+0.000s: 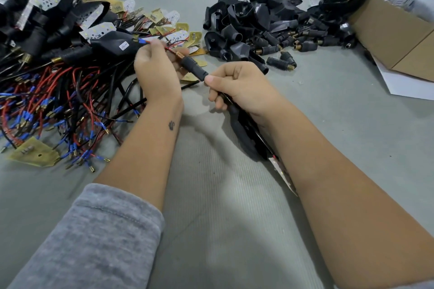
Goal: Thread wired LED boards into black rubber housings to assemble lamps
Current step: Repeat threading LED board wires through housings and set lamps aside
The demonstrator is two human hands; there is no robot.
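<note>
Two hands on one black rubber housing: it lies between them, long axis running from 5 o'clock under the right wrist up to 11 o'clock, narrow stem toward the left hand. Right hand curls round its neck. Left hand pinches the red wire leaving the stem tip at 11 o'clock. LED board pokes out at the wide end. Left hand is nearer the wire, so I'd expect the pull there. Empty housings pile sits at 1 o'clock.

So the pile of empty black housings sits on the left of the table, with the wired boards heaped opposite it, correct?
Not quite. The head view shows the pile of empty black housings on the right of the table, beside the cardboard box. The wired boards are indeed heaped opposite, on the left.
</note>
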